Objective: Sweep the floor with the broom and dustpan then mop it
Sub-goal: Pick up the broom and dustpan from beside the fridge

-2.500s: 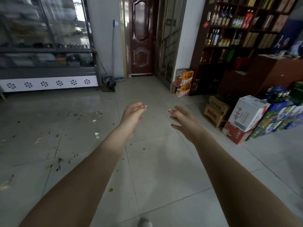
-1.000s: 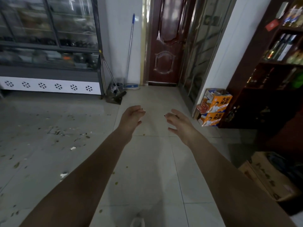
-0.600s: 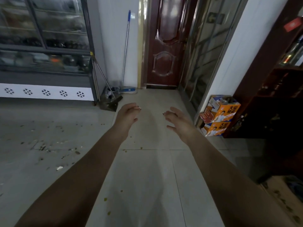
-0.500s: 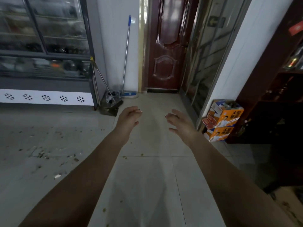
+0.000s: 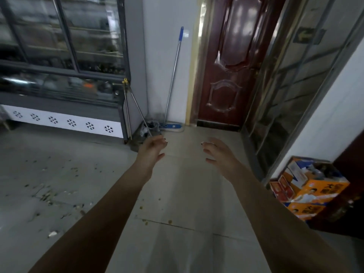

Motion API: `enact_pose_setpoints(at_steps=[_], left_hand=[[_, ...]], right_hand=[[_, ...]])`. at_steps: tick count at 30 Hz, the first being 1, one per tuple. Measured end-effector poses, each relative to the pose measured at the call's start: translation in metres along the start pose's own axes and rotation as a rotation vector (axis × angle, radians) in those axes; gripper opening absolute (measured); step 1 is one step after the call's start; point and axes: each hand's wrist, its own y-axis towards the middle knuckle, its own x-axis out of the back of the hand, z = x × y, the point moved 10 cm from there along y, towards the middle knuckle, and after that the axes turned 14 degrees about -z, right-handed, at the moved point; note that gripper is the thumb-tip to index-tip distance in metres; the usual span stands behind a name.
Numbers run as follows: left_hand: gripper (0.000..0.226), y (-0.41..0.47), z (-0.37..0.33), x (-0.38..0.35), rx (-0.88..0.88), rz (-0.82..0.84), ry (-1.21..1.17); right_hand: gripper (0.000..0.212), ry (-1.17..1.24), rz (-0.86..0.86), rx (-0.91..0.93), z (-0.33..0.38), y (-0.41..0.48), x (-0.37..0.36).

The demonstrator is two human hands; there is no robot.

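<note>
A mop (image 5: 173, 75) with a silver pole and blue grip leans on the white wall, its flat blue head on the floor by the door. Left of it, two thin metal handles with a yellow tip (image 5: 130, 107) lean against the display case: the broom and the dark dustpan (image 5: 144, 133) stand together in the corner. My left hand (image 5: 152, 151) reaches forward, fingers relaxed and empty, just short of the dustpan. My right hand (image 5: 218, 152) is also held out, open and empty. Crumbs and scraps (image 5: 51, 194) litter the grey tiled floor on the left.
A glass display case (image 5: 63, 75) with a white snowflake panel fills the left. A dark red door (image 5: 232, 66) stands ahead and a metal-framed glass partition (image 5: 295, 85) on the right. Orange cartons (image 5: 307, 192) sit stacked at the right by a dark shelf.
I have moved closer to the corner; the broom, dustpan and mop look larger and nearer. Both hands stay stretched out and empty, the left now close to the dustpan.
</note>
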Motion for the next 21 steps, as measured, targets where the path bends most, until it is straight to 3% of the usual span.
enact_pose_setpoints(at_steps=[8, 15, 21], left_hand=[[0.03, 0.105, 0.011, -0.063, 0.014, -0.134, 0.027], [0.015, 0.251, 0.006, -0.117, -0.012, -0.192, -0.009], [0.027, 0.369, -0.001, -0.151, 0.022, -0.266, -0.009]], right_hand=[[0.054, -0.036, 0.092, -0.057, 0.01, 0.141, -0.045], [0.055, -0.092, 0.163, -0.031, 0.035, 0.298, -0.112], [0.057, -0.136, 0.225, -0.022, 0.066, 0.41, -0.165]])
